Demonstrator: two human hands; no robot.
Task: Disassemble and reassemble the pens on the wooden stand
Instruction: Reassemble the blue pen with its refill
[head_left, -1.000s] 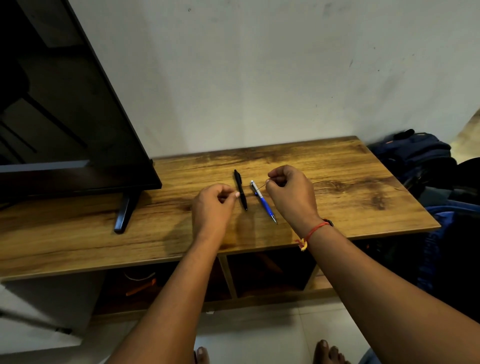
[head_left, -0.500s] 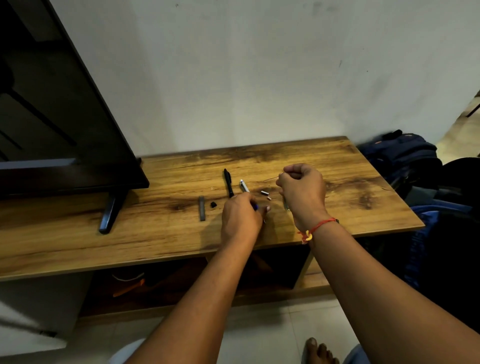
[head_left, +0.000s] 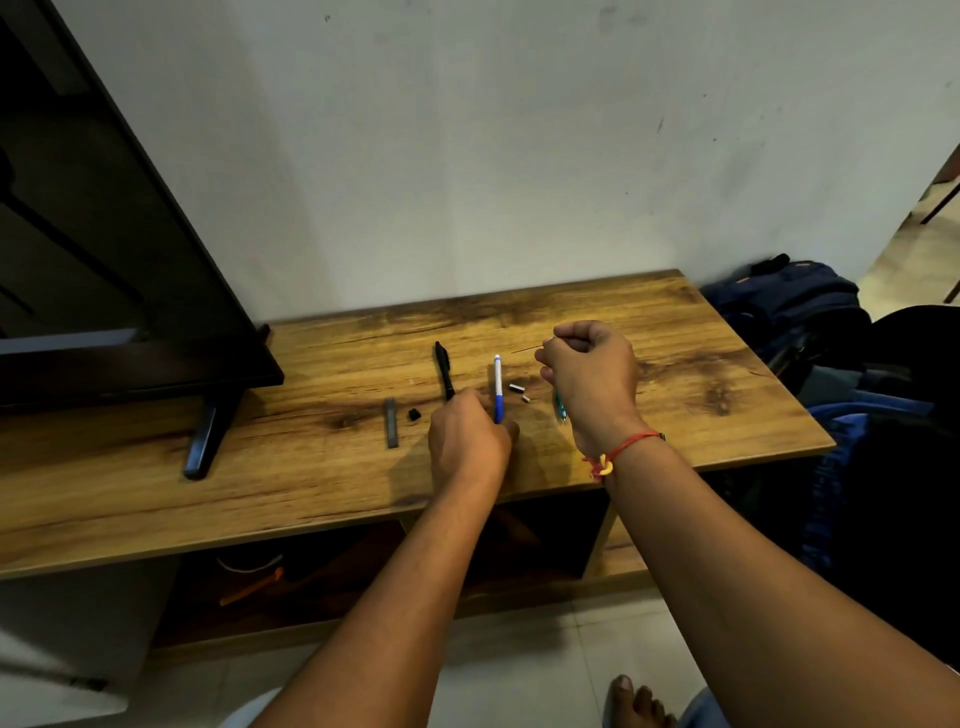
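Note:
On the wooden stand (head_left: 675, 395) my left hand (head_left: 467, 441) grips the lower end of a blue and white pen (head_left: 498, 384), which points away from me. A black pen (head_left: 444, 370) lies just left of it. My right hand (head_left: 592, 379) is closed on a thin refill (head_left: 524, 350) that sticks out to the left, and a teal pen piece (head_left: 560, 409) shows below its fingers. Two small dark parts (head_left: 516, 387) lie between my hands. A grey tube piece (head_left: 391, 429) and a small black cap (head_left: 414, 414) lie to the left.
A black television (head_left: 104, 291) on a slanted foot (head_left: 208, 441) fills the stand's left side. Blue bags (head_left: 789, 306) are piled on the floor at the right. Open shelves under the top hold an orange item (head_left: 249, 590). My bare foot (head_left: 639, 701) is on the tiled floor.
My left hand moved right from beside the black pen and took hold of the blue pen, turning it upright. Small parts came into view as the hands shifted. My right hand rose slightly.

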